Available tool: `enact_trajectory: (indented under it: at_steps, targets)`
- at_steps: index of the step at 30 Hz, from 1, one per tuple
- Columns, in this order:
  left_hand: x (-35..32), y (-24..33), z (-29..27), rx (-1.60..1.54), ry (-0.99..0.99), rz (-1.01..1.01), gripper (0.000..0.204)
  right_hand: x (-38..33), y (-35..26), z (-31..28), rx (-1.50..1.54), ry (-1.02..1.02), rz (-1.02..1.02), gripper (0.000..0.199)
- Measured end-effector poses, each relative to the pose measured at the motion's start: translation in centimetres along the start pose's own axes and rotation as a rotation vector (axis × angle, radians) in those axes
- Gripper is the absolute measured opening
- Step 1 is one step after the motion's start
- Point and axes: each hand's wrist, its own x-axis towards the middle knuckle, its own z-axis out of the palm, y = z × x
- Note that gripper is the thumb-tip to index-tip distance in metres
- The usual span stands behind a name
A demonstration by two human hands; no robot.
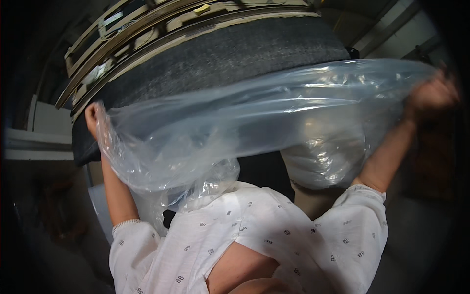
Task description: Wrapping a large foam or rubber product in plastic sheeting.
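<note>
Across the grey padded piece's (210, 61) near side stretches the clear plastic sheet (196, 120): left hand (91, 119) gripping one end, blurred right hand (433, 98) seemingly the other! Spreading, apparently; next calls for even tension.

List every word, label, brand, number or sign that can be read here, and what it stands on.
Shirt: small dark printed characters, repeated over the white cloth; I don't copy them out.
Plastic: no lettering shows.
Grey fabric: no lettering shows.
Yellow piece, near the top edge: too small to tell whether anything is written on it.
</note>
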Motion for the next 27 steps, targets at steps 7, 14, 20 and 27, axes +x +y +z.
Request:
enact_trajectory:
  at_steps: [7, 14, 20, 27]
  targets:
    - [1.3, -9.2, -15.9, 0.517, 0.095, -0.035, 0.02, -9.0, -12.4, 13.0, 0.78, -0.66, -0.353, 0.035]
    - [6.5, -10.3, -20.2, 0.764, 0.023, -0.087, 0.028, -12.2, -6.3, 9.9, 0.409, -1.225, -0.511, 0.01]
    - [9.8, -16.6, -15.4, 0.891, 0.002, 0.025, 0.032, -4.4, 12.8, 13.4, -0.26, -0.748, 0.133, 0.027]
    - [7.4, -18.2, -19.4, 0.998, 0.062, -0.163, 0.036, -0.6, -5.9, 16.2, 0.427, -0.362, 0.252, 0.038]
